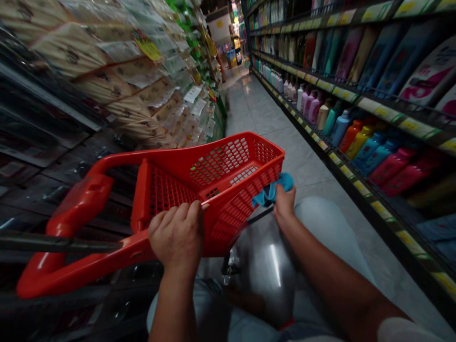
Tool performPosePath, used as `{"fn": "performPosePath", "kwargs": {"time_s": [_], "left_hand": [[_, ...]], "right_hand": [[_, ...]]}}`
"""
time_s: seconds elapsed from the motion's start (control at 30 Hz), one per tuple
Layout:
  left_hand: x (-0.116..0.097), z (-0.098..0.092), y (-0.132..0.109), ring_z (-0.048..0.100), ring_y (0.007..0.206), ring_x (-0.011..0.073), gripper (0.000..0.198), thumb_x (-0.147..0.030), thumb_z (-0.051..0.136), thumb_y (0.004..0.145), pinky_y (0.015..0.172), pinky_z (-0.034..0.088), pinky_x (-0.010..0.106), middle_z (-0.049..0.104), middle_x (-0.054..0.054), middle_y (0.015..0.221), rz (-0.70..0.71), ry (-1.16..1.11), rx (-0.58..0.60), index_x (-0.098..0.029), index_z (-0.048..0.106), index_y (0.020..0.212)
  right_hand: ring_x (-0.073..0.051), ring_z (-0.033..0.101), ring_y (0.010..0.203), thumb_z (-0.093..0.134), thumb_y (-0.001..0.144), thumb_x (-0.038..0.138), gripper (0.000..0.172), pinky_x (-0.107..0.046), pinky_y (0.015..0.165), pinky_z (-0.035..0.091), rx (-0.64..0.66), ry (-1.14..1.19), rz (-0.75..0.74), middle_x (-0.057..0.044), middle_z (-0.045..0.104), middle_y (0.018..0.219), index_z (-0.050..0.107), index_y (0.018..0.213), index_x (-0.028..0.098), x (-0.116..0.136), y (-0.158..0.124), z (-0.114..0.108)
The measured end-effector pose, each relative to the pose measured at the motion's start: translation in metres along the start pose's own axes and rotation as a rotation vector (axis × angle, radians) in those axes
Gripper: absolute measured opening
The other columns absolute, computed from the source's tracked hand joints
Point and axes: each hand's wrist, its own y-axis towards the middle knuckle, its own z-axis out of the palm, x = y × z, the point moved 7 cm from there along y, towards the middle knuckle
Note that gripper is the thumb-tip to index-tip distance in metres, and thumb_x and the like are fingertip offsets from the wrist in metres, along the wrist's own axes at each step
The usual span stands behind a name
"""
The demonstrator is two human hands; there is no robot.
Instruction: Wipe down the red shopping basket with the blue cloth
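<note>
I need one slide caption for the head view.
In a shop aisle, the left hand grips a red cart; the right hand holds a blue cloth at its side.

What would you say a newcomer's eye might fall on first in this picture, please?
Most likely the bright red basket in the middle of the view, its near rim gripped by the left hand. Next would come the blue cloth in the right hand, at the basket's outer side. Then the rows of colourful bottles on the shelves along the right.
</note>
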Motion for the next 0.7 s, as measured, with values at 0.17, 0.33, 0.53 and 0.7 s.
{"fn": "performPosePath", "kwargs": {"time_s": [0.17,0.33,0.53,0.7], "left_hand": [[-0.002,-0.006,-0.004,0.057,0.067,0.0192,0.014,-0.028,0.057,0.096,0.078,0.040,0.036,0.062,-0.001,0.064,0.029,-0.046,-0.075,-0.020,0.067,0.093],[-0.002,-0.008,-0.006,0.058,0.066,0.0174,0.012,-0.026,0.057,0.096,0.081,0.043,0.036,0.064,-0.002,0.065,0.055,-0.036,-0.130,-0.019,0.067,0.094],[-0.001,-0.015,-0.015,0.062,0.066,0.0177,0.008,-0.022,0.062,0.092,0.082,0.047,0.037,0.070,-0.001,0.072,0.115,-0.032,-0.130,-0.019,0.064,0.100],[0.001,-0.020,-0.024,0.067,0.070,0.0186,0.017,-0.016,0.066,0.090,0.083,0.049,0.037,0.074,0.002,0.078,0.171,-0.104,-0.236,-0.016,0.064,0.106]], "right_hand": [[-0.027,0.055,0.117,0.058,0.077,0.031,0.051,-0.048,0.107,0.042,-0.092,-0.156,-0.192,-0.015,0.055,0.123,0.048,0.125,0.017,0.037,-0.009,0.005],[-0.024,0.054,0.115,0.049,0.081,0.020,0.035,-0.045,0.108,0.042,0.169,-0.287,-0.486,-0.010,0.054,0.115,0.051,0.116,0.022,0.030,-0.074,0.030],[-0.027,0.057,0.115,0.046,0.074,0.023,0.049,-0.044,0.104,0.045,-0.077,-0.331,-0.154,-0.017,0.058,0.118,0.048,0.122,0.014,0.026,0.026,-0.016],[-0.026,0.060,0.112,0.049,0.074,0.026,0.049,-0.043,0.104,0.046,-0.159,-0.316,-0.446,-0.014,0.061,0.119,0.052,0.121,0.015,0.089,0.059,-0.041]]}}
